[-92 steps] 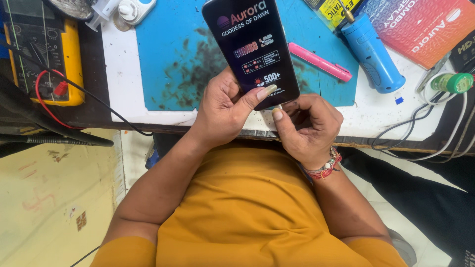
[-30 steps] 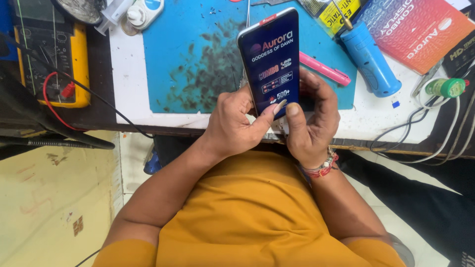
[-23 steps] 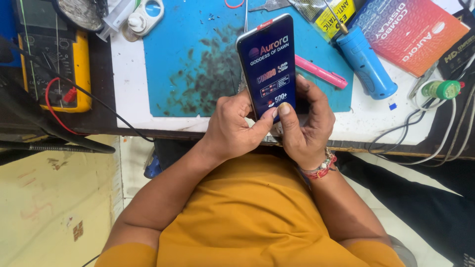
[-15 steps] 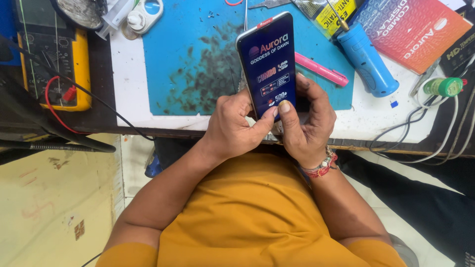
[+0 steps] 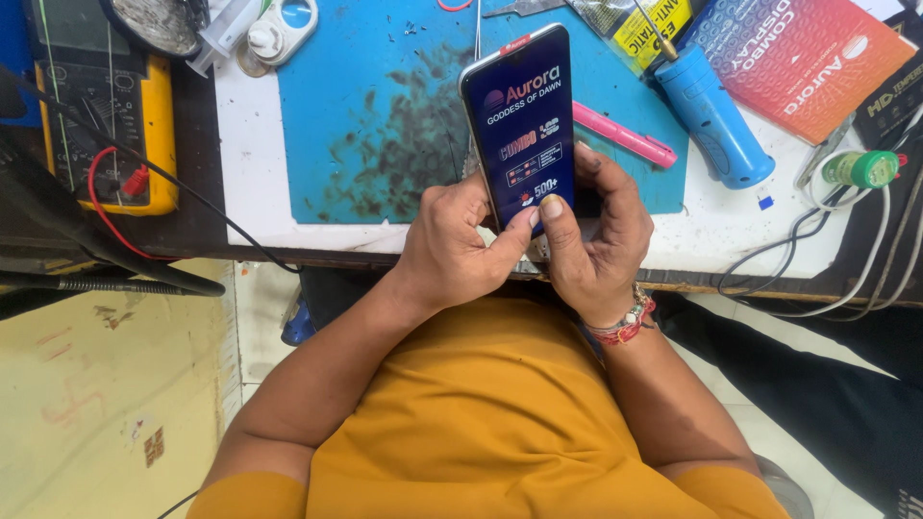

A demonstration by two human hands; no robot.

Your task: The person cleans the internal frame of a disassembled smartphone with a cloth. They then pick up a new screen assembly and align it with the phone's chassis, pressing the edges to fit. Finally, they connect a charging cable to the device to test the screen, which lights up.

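Observation:
Both hands hold a dark smartphone upright over the near edge of the worktable, its front covered by a printed blue film. My left hand grips the phone's lower left side, thumb pressed on the bottom of the screen. My right hand cups the lower right side, its thumb beside the left thumb on the bottom edge. A beaded bracelet sits on the right wrist. The phone's lower end is hidden behind my thumbs.
A stained blue work mat lies on the white table. A pink pen, blue cylindrical tool and red-orange box lie to the right. A yellow multimeter with red lead sits left. Cables hang at the right edge.
Since three seconds ago the phone has come down and to the right, closer to the table edge, and both hands have closed tighter round its lower end. Over the last second little moved.

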